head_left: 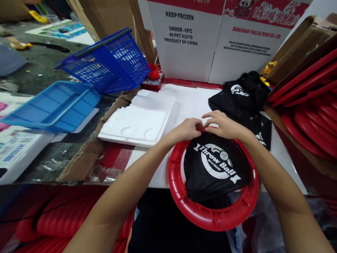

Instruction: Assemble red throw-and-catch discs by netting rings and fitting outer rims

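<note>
Both hands: our left hand (pixel 188 129) and right hand (pixel 223 124) meet at the ring's far edge.
Fingers: pinched shut on the black mesh net (pixel 214 172).
Ring: red hoop (pixel 207 216), overhanging the bench (pixel 184 102).

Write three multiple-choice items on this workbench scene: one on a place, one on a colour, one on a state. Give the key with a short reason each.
1. Where does the spare pile of black mesh nets lie?
A. right of the hands, by the white carton
B. inside the blue basket
C. on the foam tray

2. What colour is the plastic ring?
A. blue
B. red
C. white

3. How does the printed net sit in the ring?
A. fully off it
B. rolled into a ball
C. spread across it, pinched at the far rim

Key: 1 A, the pile lies beside the carton. 2 B, the hoop is red. 3 C, the left hand and right hand pinch the net at the far rim.
</note>
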Demonstrator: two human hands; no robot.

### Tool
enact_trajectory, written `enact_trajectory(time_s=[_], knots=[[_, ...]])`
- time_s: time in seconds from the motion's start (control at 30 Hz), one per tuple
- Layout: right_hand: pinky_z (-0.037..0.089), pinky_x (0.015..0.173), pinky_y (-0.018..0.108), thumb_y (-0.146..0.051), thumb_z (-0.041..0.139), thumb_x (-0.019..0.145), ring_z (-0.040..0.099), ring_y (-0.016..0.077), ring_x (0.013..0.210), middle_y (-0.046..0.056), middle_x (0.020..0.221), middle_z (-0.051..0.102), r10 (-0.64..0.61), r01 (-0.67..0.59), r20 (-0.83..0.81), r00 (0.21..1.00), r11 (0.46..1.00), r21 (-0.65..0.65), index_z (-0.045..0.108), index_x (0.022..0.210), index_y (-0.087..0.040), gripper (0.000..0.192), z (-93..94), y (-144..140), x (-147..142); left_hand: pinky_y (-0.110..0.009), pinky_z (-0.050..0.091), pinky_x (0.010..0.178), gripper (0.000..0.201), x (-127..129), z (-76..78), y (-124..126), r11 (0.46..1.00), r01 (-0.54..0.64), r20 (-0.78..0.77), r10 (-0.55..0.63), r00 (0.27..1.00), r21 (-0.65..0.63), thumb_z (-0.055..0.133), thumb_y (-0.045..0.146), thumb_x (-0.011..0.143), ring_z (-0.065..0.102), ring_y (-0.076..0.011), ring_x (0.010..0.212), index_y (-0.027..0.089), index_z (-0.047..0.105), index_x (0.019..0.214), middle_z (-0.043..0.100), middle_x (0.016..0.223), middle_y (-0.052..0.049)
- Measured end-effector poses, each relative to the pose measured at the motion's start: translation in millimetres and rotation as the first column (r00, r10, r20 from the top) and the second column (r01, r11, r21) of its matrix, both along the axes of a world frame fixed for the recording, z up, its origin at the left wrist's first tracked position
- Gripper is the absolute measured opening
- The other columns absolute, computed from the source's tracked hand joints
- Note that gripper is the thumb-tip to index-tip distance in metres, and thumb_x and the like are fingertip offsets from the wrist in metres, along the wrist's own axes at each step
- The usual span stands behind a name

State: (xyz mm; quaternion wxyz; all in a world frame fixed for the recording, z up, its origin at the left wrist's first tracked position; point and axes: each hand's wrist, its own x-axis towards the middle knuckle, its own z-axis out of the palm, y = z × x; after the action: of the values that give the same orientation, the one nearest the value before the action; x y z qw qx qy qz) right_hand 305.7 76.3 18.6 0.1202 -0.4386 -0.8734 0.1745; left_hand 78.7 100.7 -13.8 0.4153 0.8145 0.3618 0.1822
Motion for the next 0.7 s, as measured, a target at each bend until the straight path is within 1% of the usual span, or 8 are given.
enact_trajectory(time_s=[0.13,0.23,0.3,0.37,0.43,0.53,0.6,0.7], knots=[[0.039,0.120,0.058,-0.029,0.065,0.097,0.055,0.0333,0.136,0.007,0.139,0.070,0.073,-0.075,-0.021,0.997,0.988,-0.136,0.082,0.099,-0.026,0.017,-6.2,8,-6,-0.034,0.053,0.086,0.012,0,-1.8,-2,0.995,-0.070,0.099,0.062,0.993,0.077,0.065,0.013,0.086,0.071,-0.0203,0.092,0.017,0.070,0.096,0.077,0.099,-0.005],[0.041,0.119,0.057,-0.029,0.062,0.099,0.059,0.0322,0.133,0.007,0.136,0.072,0.037,-0.043,-0.057,0.998,0.994,-0.101,0.081,0.101,-0.025,0.020,-15.0,9,0,-0.033,0.052,0.084,0.010,0,0.9,-5,0.984,-0.110,0.112,0.094,0.989,0.144,0.062,0.012,0.092,0.069,-0.0181,0.088,0.018,0.070,0.096,0.076,0.096,-0.005],[0.036,0.122,0.065,-0.029,0.061,0.099,0.054,0.0368,0.139,0.008,0.130,0.075,-0.033,0.032,-0.017,0.999,0.999,-0.027,0.081,0.095,-0.025,0.020,-18.5,7,8,-0.033,0.051,0.086,0.007,0,3.7,-7,0.974,-0.069,0.086,0.052,0.995,0.215,0.064,0.016,0.095,0.067,-0.0180,0.086,0.018,0.070,0.095,0.075,0.094,-0.005],[0.027,0.124,0.073,-0.027,0.064,0.096,0.046,0.0425,0.147,0.008,0.126,0.077,-0.093,0.092,0.045,0.995,0.996,0.008,0.081,0.089,-0.025,0.019,-18.7,2,20,-0.035,0.050,0.089,0.008,0,6.0,-9,0.952,0.014,0.021,-0.021,1.000,0.305,0.069,0.025,0.097,0.066,-0.0202,0.090,0.018,0.071,0.094,0.073,0.095,-0.006],[0.021,0.125,0.078,-0.026,0.068,0.093,0.038,0.0471,0.154,0.009,0.131,0.076,-0.142,0.144,0.118,0.983,0.990,-0.005,0.081,0.085,-0.024,0.015,-15.5,-4,31,-0.037,0.049,0.090,0.013,1,7.1,-13,0.923,0.109,-0.083,-0.084,0.993,0.368,0.070,0.030,0.098,0.065,-0.0232,0.094,0.018,0.073,0.095,0.070,0.098,-0.008],[0.020,0.126,0.079,-0.025,0.070,0.091,0.032,0.0498,0.158,0.009,0.143,0.070,-0.159,0.173,0.188,0.969,0.983,-0.064,0.082,0.084,-0.023,0.014,-6.9,-13,40,-0.038,0.049,0.090,0.015,5,7.1,-21,0.899,0.220,-0.192,-0.156,0.969,0.379,0.064,0.025,0.100,0.064,-0.0248,0.095,0.017,0.075,0.097,0.068,0.100,-0.010],[0.022,0.127,0.077,-0.025,0.068,0.093,0.029,0.0478,0.161,0.008,0.150,0.065,-0.138,0.148,0.140,0.981,0.987,-0.065,0.083,0.095,-0.025,0.016,-1.6,-17,40,-0.039,0.049,0.092,0.018,11,6.5,-25,0.900,0.232,-0.194,-0.169,0.966,0.369,0.059,0.023,0.102,0.064,-0.0253,0.097,0.017,0.076,0.099,0.069,0.101,-0.010],[0.024,0.129,0.074,-0.027,0.064,0.097,0.026,0.0433,0.164,0.007,0.159,0.058,-0.077,0.079,0.030,0.997,0.996,-0.050,0.081,0.109,-0.026,0.021,0.1,-21,32,-0.039,0.049,0.092,0.019,19,4.7,-27,0.917,0.175,-0.136,-0.135,0.982,0.359,0.057,0.023,0.102,0.065,-0.0248,0.097,0.018,0.076,0.104,0.071,0.099,-0.009]])
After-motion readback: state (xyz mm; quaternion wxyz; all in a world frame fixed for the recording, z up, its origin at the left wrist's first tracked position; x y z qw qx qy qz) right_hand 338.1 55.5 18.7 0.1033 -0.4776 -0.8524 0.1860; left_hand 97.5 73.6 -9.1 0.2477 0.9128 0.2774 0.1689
